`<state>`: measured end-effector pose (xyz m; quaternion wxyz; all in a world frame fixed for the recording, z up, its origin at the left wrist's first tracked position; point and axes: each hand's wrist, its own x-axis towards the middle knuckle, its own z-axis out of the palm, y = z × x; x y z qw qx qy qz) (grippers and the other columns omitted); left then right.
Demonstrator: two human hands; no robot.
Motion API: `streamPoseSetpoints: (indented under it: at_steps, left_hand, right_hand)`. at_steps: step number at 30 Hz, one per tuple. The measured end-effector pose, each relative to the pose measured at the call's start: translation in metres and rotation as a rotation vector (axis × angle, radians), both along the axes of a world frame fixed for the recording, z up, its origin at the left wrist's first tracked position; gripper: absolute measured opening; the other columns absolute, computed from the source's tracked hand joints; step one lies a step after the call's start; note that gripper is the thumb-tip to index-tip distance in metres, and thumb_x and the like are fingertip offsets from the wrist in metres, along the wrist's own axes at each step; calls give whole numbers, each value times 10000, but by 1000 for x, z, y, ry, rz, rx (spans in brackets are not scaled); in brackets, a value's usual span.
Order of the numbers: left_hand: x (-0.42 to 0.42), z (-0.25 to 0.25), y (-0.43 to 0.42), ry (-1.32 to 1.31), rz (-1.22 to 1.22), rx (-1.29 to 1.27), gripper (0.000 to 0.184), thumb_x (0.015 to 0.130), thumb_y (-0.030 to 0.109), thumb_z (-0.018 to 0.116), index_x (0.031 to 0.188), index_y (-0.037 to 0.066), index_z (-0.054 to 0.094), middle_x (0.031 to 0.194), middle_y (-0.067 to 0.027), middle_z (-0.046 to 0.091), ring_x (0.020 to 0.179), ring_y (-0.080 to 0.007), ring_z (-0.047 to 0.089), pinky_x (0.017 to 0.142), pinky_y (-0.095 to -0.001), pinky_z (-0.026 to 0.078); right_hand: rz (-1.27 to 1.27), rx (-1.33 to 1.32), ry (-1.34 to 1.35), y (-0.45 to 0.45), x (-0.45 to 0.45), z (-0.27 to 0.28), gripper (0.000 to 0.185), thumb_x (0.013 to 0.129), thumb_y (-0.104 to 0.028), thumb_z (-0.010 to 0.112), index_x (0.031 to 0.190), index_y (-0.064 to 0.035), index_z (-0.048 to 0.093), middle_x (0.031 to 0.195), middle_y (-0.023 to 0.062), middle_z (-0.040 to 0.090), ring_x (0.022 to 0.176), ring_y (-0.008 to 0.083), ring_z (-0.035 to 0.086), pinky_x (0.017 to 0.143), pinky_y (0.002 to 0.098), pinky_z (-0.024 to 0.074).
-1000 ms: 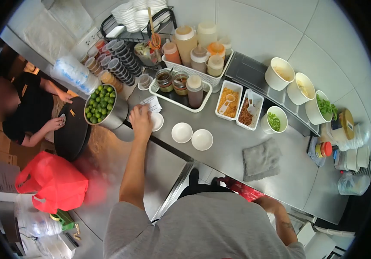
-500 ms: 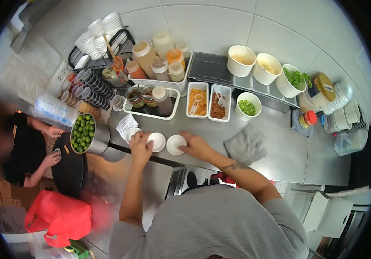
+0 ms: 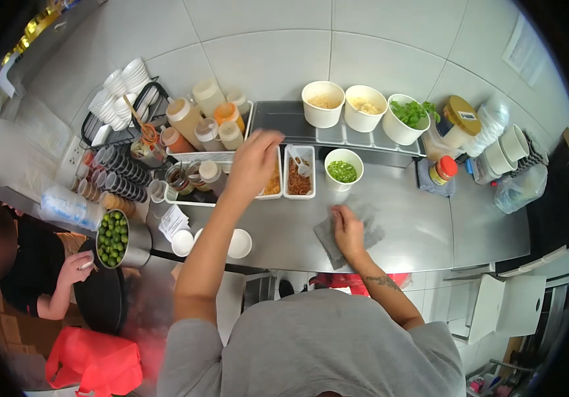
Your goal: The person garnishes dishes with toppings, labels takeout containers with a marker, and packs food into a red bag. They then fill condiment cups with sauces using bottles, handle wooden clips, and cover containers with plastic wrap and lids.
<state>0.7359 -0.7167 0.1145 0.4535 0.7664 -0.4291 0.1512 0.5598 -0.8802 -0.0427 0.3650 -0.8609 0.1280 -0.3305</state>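
Observation:
My left hand [image 3: 256,164] is raised over the front of the condiment area, above the tray of orange bits [image 3: 272,184] and beside the squeeze bottles. Its fingers bend away from view, so whether they hold anything is hidden. My right hand [image 3: 349,231] is closed on a grey cloth [image 3: 329,239] lying on the steel counter. Three small white dishes stand near the counter's front edge: one at left [image 3: 182,243], one mostly behind my left forearm, and another white dish [image 3: 239,243] to its right. A tray of reddish-brown bits [image 3: 299,180] holds a white scoop [image 3: 301,164].
Squeeze bottles [image 3: 184,122] fill a white basket at the back. A tub of chopped green onion [image 3: 343,172] stands behind the cloth; more white tubs [image 3: 323,114] line the raised shelf. At left are a pot of green limes [image 3: 114,239] and another person's hand [image 3: 77,266].
Both hands have let go of the white dishes. My left hand has gone up and forward over the condiments, and my right hand has moved right onto the cloth. The view has shifted.

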Motion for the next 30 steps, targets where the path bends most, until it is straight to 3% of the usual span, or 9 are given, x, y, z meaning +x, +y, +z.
streamPoseSetpoints:
  at_steps: [3, 7, 9, 15, 18, 22, 23, 30]
  left_hand:
    - [41, 12, -83, -229, 66, 170, 108, 798, 50, 587, 898, 32, 623, 864, -114, 591, 847, -308, 598, 721, -379, 487]
    - [82, -10, -134, -307, 75, 550, 113, 780, 89, 604, 884, 46, 615, 868, -107, 579, 891, -308, 584, 772, -419, 483]
    - [73, -8, -129, -338, 121, 472, 107, 776, 95, 608, 871, 46, 606, 859, -109, 571, 865, -307, 574, 748, -420, 477]
    - [-34, 20, -23, -403, 55, 318, 72, 753, 87, 610, 793, 42, 569, 774, -109, 510, 763, -294, 531, 634, -407, 428]
    - [-94, -2, 33, -267, 13, 338, 87, 722, 60, 621, 762, 41, 546, 763, -97, 487, 745, -281, 524, 632, -387, 427]
    - [-129, -68, 72, -186, 53, 443, 98, 706, 45, 628, 745, 39, 539, 797, -90, 496, 757, -272, 528, 641, -387, 428]
    - [-132, -83, 78, -167, 70, 459, 96, 702, 47, 627, 745, 33, 543, 823, -91, 504, 782, -271, 535, 651, -386, 431]
    - [-121, -72, 74, 42, 150, 677, 69, 726, 48, 560, 761, 5, 601, 839, -146, 583, 810, -302, 585, 686, -404, 482]
  right_hand:
    - [-119, 274, 124, -18, -4, -15, 144, 897, -145, 548, 939, -22, 609, 706, 115, 608, 622, 182, 573, 599, 300, 458]
    - [-72, 222, 16, -24, 0, -21, 161, 896, -171, 564, 910, -18, 610, 680, 99, 589, 606, 152, 554, 576, 286, 446]
    - [-75, 260, 48, -27, -2, -20, 161, 880, -178, 585, 883, -20, 616, 694, 119, 605, 573, 188, 553, 552, 310, 448]
    - [11, 462, -13, -27, -1, -23, 162, 874, -177, 606, 848, -18, 612, 639, -8, 563, 568, 28, 441, 512, 202, 368]
    - [46, 463, -13, -25, -1, -18, 149, 872, -165, 605, 840, -20, 613, 637, -18, 559, 563, 31, 435, 513, 202, 368]
    - [38, 321, 67, -22, 2, -17, 123, 860, -133, 598, 836, -14, 615, 670, 50, 582, 564, 93, 474, 531, 247, 403]
    - [68, 241, 137, -21, 1, -12, 104, 848, -122, 592, 887, -29, 617, 733, 81, 576, 584, 156, 513, 541, 289, 428]
    - [156, -85, 9, 12, 34, 35, 173, 816, -119, 599, 987, -134, 611, 841, 69, 541, 685, 256, 585, 578, 375, 475]
